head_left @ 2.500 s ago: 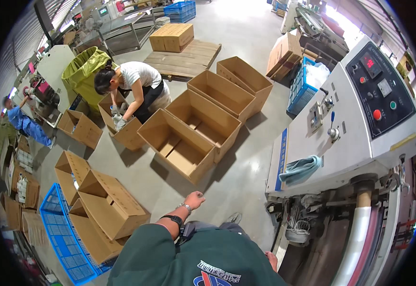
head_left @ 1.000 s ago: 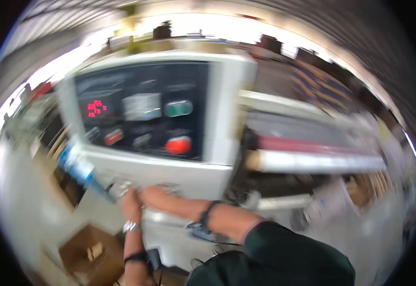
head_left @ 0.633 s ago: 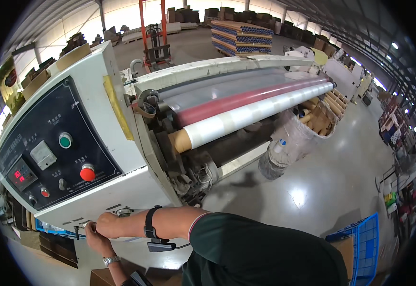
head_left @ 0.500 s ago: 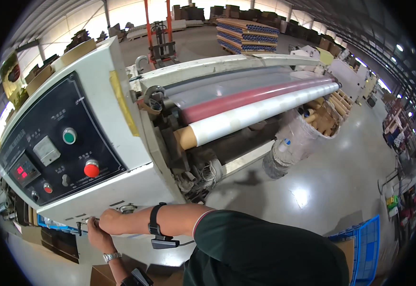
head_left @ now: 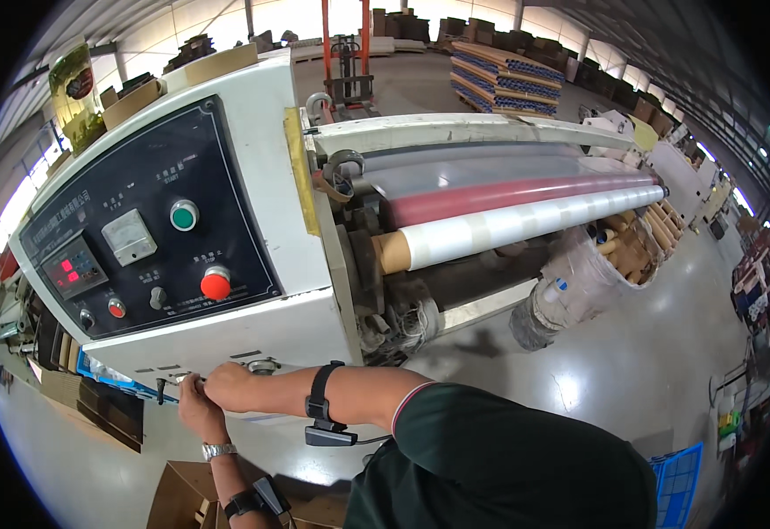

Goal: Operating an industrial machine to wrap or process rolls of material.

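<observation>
My left hand (head_left: 198,411), with a silver watch on its wrist, is closed at the lower front face of a white machine (head_left: 270,163). My right hand (head_left: 229,386) is curled into a fist right beside it, its arm reaching across from the right. Both touch the area around a row of small metal fittings; whatever the fingers grip is hidden. A round metal knob (head_left: 264,366) sits just right of my right hand. A black-tipped lever (head_left: 161,390) sticks out left of my left hand. Above them is a dark control panel (head_left: 151,176) with a green button (head_left: 184,215) and a red button (head_left: 215,283).
To the right, a white roll (head_left: 526,214) on a cardboard core lies along a red roller (head_left: 491,197). A plastic-lined bin (head_left: 570,278) holds cardboard tubes. An open cardboard box (head_left: 169,502) is below my left arm; a blue crate (head_left: 677,485) stands at lower right.
My view has shifted, so the machine sits farther right in the picture. Both hands stay together at the same row of fittings, with little visible movement against the machine.
</observation>
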{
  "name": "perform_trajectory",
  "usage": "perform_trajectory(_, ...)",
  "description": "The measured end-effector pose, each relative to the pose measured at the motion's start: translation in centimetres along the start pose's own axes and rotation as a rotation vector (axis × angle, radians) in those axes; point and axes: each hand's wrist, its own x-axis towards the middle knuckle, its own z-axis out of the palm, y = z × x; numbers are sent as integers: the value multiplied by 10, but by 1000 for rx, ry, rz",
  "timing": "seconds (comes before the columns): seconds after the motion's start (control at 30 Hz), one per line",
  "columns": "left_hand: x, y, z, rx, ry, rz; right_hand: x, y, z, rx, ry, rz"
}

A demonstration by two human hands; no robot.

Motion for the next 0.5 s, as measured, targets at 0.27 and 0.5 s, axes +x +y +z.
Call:
perform_trajectory(0.27,0,-5,-4,-5,13,-3,1,-6,-3,-1,3,-22)
perform_trajectory(0.5,-1,-7,-3,11,-1,-18,0,-5,-1,-8,49,-45)
